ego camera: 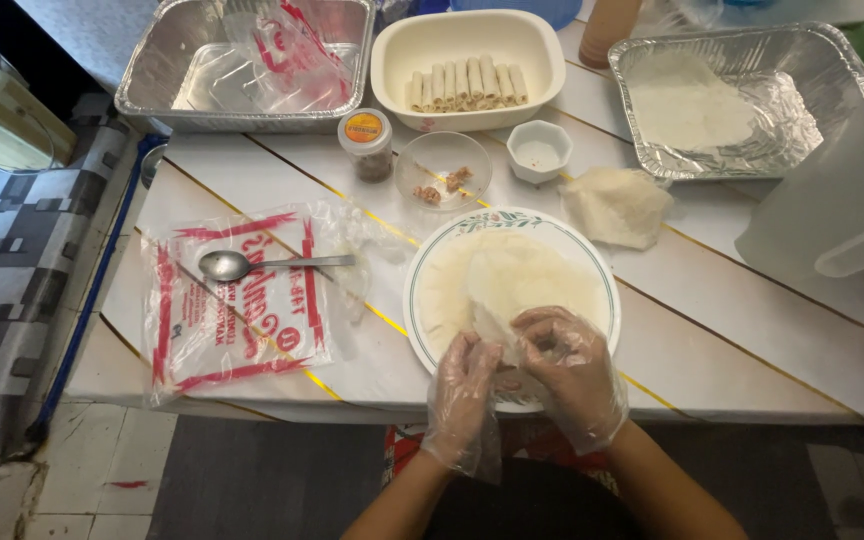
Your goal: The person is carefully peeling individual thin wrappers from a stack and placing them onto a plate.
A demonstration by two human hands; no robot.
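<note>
A round white plate (430, 258) with a green patterned rim sits at the table's near edge, with a thin pale wrapper sheet (512, 275) spread on it. Both my hands wear clear plastic gloves. My left hand (464, 385) and my right hand (567, 362) meet at the wrapper's near edge, fingers pinching and folding it over. What lies under the fold is hidden by my fingers.
A metal spoon (242, 264) rests on a red-printed plastic bag (222, 330) to the left. Behind the plate are a small glass bowl (442, 170), a spice jar (367, 143), a small white cup (538, 150), a cream dish of finished rolls (467, 55), two foil trays (152, 75) (752, 100), loose wrappers (617, 205).
</note>
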